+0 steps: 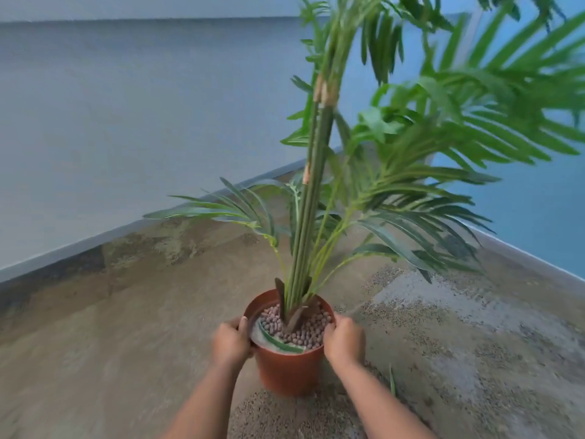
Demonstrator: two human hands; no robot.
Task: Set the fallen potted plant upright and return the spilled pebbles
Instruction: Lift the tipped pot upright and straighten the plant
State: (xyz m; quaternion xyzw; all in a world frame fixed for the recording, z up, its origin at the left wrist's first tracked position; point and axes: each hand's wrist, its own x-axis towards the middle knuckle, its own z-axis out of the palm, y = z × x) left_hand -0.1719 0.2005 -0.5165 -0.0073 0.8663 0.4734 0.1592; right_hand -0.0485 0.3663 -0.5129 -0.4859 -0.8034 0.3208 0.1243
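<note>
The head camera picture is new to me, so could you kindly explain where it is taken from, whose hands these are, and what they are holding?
There is no machine here: a person wears one wide-angle camera on the head, looking forward and down, so you see their own two bare arms reaching in from the bottom edge.

The left hand and the right hand grip opposite sides of the rim of a terracotta-coloured plastic pot. The pot stands on a mottled floor in a corner between pale blue walls.

A tall green palm-like plant rises from the pot, roughly upright. Small brownish pebbles cover part of the pot's top; a pale patch near the front is bare. A loose green leaf strip lies on the floor beside the right forearm.
</note>
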